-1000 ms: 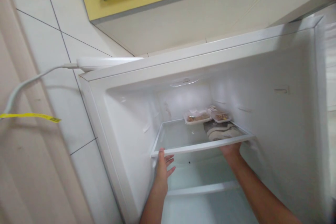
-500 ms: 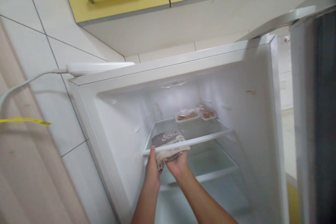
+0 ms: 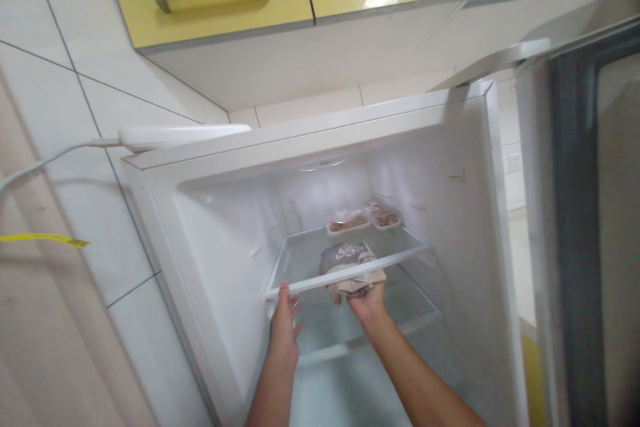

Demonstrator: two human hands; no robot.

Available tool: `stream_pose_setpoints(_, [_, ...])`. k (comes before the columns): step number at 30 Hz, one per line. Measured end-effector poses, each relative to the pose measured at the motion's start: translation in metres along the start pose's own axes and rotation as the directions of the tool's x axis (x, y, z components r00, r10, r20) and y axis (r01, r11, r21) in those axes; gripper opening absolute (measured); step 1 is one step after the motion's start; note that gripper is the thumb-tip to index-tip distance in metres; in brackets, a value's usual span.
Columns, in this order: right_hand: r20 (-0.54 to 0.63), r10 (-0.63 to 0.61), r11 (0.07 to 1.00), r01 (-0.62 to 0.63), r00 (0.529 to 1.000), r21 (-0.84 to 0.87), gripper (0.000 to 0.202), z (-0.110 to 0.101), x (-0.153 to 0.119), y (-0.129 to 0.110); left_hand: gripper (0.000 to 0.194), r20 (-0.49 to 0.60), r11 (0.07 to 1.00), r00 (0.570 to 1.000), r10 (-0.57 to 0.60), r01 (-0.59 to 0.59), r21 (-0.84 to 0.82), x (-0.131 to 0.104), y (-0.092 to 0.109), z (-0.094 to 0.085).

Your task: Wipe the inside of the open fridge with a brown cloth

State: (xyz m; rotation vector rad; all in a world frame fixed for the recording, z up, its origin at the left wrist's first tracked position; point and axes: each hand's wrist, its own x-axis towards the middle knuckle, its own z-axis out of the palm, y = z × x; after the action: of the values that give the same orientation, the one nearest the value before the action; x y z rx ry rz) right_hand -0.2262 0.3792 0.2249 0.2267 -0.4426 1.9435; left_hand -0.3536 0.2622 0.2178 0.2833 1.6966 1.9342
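So the cloth (image 3: 347,288) is bunched in my right hand (image 3: 370,300), right under the middle of the glass shelf's front edge (image 3: 310,283). My left hand (image 3: 285,330) looks loose, fingers spread, thumb at that edge's left corner. If I shove up too hard, the shelf could tip and slide the food packs (image 3: 349,221) at the back.

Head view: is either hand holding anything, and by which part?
The right hand holds the grey-and-beige patterned cloth from underneath, at its lower right. The left hand, open, has its thumb at the white-edged glass shelf's front rim.
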Motion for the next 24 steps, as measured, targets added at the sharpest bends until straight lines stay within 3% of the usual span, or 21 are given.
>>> stream_pose_setpoints(4, [-0.020, -0.170, 0.976, 0.165, 0.985, -0.145, 0.026, -0.029, 0.006, -0.075, 0.060, 0.018, 1.000, 1.000, -0.020, 0.020, 0.003, 0.002, 0.001, 0.001])
stream_pose_setpoints(8, [-0.050, -0.230, 0.940, 0.209, 0.972, -0.268, 0.035, -0.054, -0.003, -0.113, 0.063, 0.040, 1.000, 0.999, -0.009, 0.008, 0.022, 0.001, 0.001, 0.000])
stream_pose_setpoints(11, [-0.097, -0.221, 0.934, 0.181, 0.971, -0.308, 0.041, -0.068, -0.018, -0.118, 0.065, 0.051, 1.000, 0.999, 0.005, -0.006, 0.026, 0.001, 0.000, -0.002])
stream_pose_setpoints(17, [-0.041, -0.175, 0.941, 0.155, 0.984, -0.302, 0.044, -0.087, -0.052, -0.117, 0.065, 0.075, 0.999, 0.997, 0.006, -0.010, 0.046, 0.003, 0.000, -0.006])
stream_pose_setpoints(24, [-0.163, -0.174, 0.959, 0.129, 0.971, -0.254, 0.045, -0.091, -0.087, -0.128, 0.063, 0.081, 0.999, 0.997, 0.005, -0.008, 0.038, 0.001, 0.001, -0.006])
